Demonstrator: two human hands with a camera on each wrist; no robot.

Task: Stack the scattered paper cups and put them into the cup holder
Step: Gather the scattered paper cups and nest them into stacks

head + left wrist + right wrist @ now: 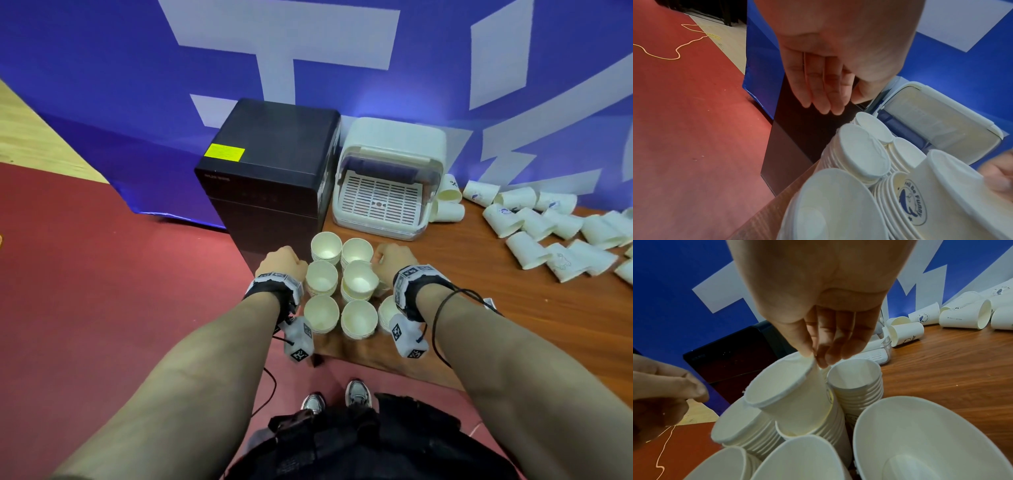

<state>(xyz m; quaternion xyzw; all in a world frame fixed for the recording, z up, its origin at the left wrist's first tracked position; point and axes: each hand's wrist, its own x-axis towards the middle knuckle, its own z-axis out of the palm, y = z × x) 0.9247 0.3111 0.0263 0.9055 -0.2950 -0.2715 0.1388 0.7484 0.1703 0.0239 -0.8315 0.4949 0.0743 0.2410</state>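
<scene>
The right hand's point(818, 293) fingers point(830, 353) and thumb pinch the rim of a white paper cup point(789, 395), tilted, its base sunk in the mouth of the middle stack point(836, 426). The left hand point(838, 53) hangs beside the stacks with fingers point(818, 91) loosely curled, holding nothing. Seven upright stacks of nested white paper cups point(322, 279) stand bunched at the near-left corner of the brown wooden worktop point(513, 325). One cup carries a round blue whale logo point(909, 203) with writing too blurred to read surely. Behind them sits the white plastic cup holder point(387, 185), its clear lid raised, slatted tray bare. To its right, loose white paper cups point(534, 222) lie on their sides. Left of the holder stands a black box-shaped machine point(267, 171) with a yellow label point(225, 152), text illegible.
</scene>
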